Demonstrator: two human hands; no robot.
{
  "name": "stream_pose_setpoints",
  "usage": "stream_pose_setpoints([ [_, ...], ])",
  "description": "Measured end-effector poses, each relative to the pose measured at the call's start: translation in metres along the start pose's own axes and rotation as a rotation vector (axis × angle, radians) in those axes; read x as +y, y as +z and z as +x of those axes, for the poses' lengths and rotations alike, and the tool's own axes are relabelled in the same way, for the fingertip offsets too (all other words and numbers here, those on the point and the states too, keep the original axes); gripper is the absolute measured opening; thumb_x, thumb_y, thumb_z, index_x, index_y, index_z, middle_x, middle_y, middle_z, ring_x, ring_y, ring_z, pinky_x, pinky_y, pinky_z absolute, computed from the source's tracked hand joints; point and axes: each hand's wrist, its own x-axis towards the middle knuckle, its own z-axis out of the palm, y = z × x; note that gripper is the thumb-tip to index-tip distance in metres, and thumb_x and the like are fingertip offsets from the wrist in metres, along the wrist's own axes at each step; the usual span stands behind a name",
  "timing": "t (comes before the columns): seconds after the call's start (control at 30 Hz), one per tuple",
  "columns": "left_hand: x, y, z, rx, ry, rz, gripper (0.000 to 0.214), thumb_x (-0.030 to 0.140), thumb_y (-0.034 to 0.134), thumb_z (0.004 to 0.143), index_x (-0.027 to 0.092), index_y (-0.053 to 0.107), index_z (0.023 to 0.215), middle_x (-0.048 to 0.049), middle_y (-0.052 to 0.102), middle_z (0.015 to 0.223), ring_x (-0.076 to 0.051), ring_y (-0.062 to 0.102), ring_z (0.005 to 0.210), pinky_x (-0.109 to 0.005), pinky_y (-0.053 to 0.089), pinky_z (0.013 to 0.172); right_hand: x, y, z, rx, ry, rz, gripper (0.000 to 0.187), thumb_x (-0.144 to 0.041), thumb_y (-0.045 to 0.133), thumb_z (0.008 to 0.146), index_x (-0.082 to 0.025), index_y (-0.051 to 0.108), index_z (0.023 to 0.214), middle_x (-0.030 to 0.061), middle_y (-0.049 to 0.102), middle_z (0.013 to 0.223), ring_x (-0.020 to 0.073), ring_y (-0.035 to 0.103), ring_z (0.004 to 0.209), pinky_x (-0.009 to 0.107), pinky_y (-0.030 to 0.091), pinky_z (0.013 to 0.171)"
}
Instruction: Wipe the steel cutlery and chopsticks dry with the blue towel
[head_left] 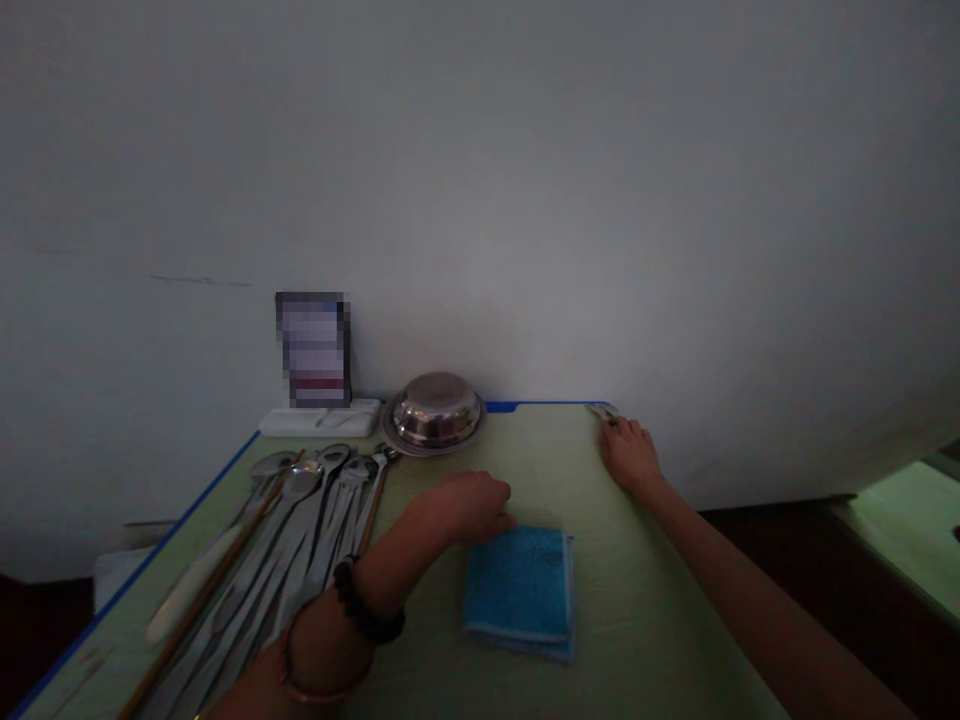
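Note:
My left hand (474, 503) reaches over the table at the upper left corner of a folded blue cloth (519, 585). Its fingers curve, with a gap between thumb and forefinger, and nothing shows in them. At the far right corner, my right hand (631, 456) closes its fingers on a small metal utensil that looks like a fork (602, 410). The fork's end points toward the wall, and its handle is hidden under the hand. Left of my left forearm lies a spread of long metal spoons (303, 480) and other utensils, with a wooden stick (217, 580) among them.
An upturned steel bowl (439, 410) stands at the back edge against the wall (525, 200). A blurred-out upright screen or card (315, 350) rests on a white base (321, 418) to its left. The pale green table (645, 610) has blue edging. Another green surface (911, 530) shows at far right.

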Motion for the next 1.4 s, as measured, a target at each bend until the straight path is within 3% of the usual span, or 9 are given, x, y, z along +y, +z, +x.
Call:
stream_pose_setpoints([
  [0.1, -0.001, 0.001, 0.0, -0.001, -0.006, -0.002, 0.04, 0.04, 0.042, 0.08, 0.013, 0.06, 0.104, -0.018, 0.065, 0.098, -0.03, 0.062, 0.087, -0.037, 0.048, 0.068, -0.002, -0.003, -0.002, 0.002, 0.021, 0.057, 0.029, -0.029, 0.048, 0.085, -0.016, 0.051, 0.111, 0.0083, 0.053, 0.114, 0.02, 0.054, 0.097, 0.041, 0.045, 0.081],
  [0.3, -0.003, 0.0, -0.001, 0.023, -0.005, -0.005, 0.037, 0.039, 0.043, 0.08, 0.014, 0.062, 0.099, -0.016, 0.066, 0.093, -0.028, 0.063, 0.082, -0.034, 0.048, 0.065, -0.027, -0.024, -0.009, -0.019, -0.031, 0.284, 0.035, -0.022, 0.036, 0.088, -0.01, 0.046, 0.119, 0.0206, 0.043, 0.123, 0.031, 0.04, 0.11, 0.05, 0.031, 0.088],
  [0.43, -0.009, -0.005, -0.008, 0.095, -0.025, -0.003, 0.032, 0.035, 0.038, 0.084, 0.016, 0.061, 0.098, -0.0124, 0.065, 0.096, -0.025, 0.061, 0.087, -0.033, 0.046, 0.071, -0.072, -0.056, -0.03, -0.156, -0.275, 0.543, 0.035, -0.031, 0.027, 0.091, -0.014, 0.055, 0.105, 0.01, 0.057, 0.096, 0.0162, 0.054, 0.085, 0.03, 0.042, 0.077],
  [0.5, -0.018, -0.007, -0.018, 0.14, -0.089, 0.012, 0.034, 0.033, 0.034, 0.086, 0.015, 0.06, 0.098, -0.0135, 0.064, 0.099, -0.025, 0.06, 0.089, -0.034, 0.045, 0.074, -0.096, -0.073, -0.047, -0.244, -0.439, 0.656, 0.031, -0.041, 0.038, 0.087, -0.019, 0.057, 0.099, 0.0036, 0.057, 0.087, 0.0126, 0.055, 0.076, 0.024, 0.043, 0.07],
  [0.67, -0.065, -0.009, -0.072, 0.11, -0.353, 0.048, 0.033, 0.036, 0.041, 0.081, 0.012, 0.063, 0.09, -0.0172, 0.064, 0.094, -0.028, 0.061, 0.086, -0.035, 0.046, 0.07, -0.146, -0.085, -0.08, -0.38, -0.688, 0.825, 0.046, -0.049, 0.058, 0.072, -0.02, 0.053, 0.107, 0.0065, 0.053, 0.097, 0.019, 0.051, 0.091, 0.031, 0.042, 0.08],
  [0.87, -0.131, -0.009, -0.14, 0.027, -0.625, -0.014, 0.032, 0.039, 0.045, 0.077, 0.014, 0.064, 0.08, -0.0127, 0.068, 0.079, -0.022, 0.062, 0.071, -0.028, 0.046, 0.062, -0.188, -0.062, -0.064, -0.2, -0.668, 0.702, 0.04, -0.044, 0.053, 0.078, -0.021, 0.053, 0.11, 0.0082, 0.051, 0.106, 0.0203, 0.048, 0.098, 0.034, 0.039, 0.086],
  [1.03, -0.169, -0.001, -0.163, -0.016, -0.714, -0.173, 0.038, 0.044, 0.045, 0.075, 0.012, 0.062, 0.086, -0.0117, 0.067, 0.086, -0.017, 0.061, 0.065, -0.022, 0.044, 0.05, -0.208, -0.065, -0.052, -0.146, -0.556, 0.601, 0.037, -0.042, 0.049, 0.08, -0.014, 0.054, 0.103, 0.0145, 0.054, 0.1, 0.029, 0.047, 0.095, 0.048, 0.036, 0.083],
  [1.23, -0.197, 0.02, -0.162, -0.104, -0.795, -0.304, 0.036, 0.041, 0.055, 0.069, 0.011, 0.061, 0.089, -0.013, 0.065, 0.092, -0.019, 0.062, 0.067, -0.023, 0.047, 0.05, -0.225, -0.076, -0.059, -0.395, -0.576, 0.554, 0.054, -0.052, 0.06, 0.067, -0.014, 0.052, 0.104, 0.0127, 0.051, 0.099, 0.0272, 0.048, 0.092, 0.041, 0.041, 0.079],
  [1.4, -0.204, 0.02, -0.158, -0.136, -0.837, -0.351, 0.031, 0.034, 0.052, 0.079, 0.011, 0.056, 0.099, -0.0118, 0.062, 0.098, -0.019, 0.061, 0.077, -0.027, 0.05, 0.062, -0.234, -0.077, -0.044, -0.533, -0.573, 0.517, 0.056, -0.046, 0.068, 0.059, -0.019, 0.052, 0.106, 0.0112, 0.049, 0.1, 0.0281, 0.047, 0.095, 0.04, 0.04, 0.08],
])
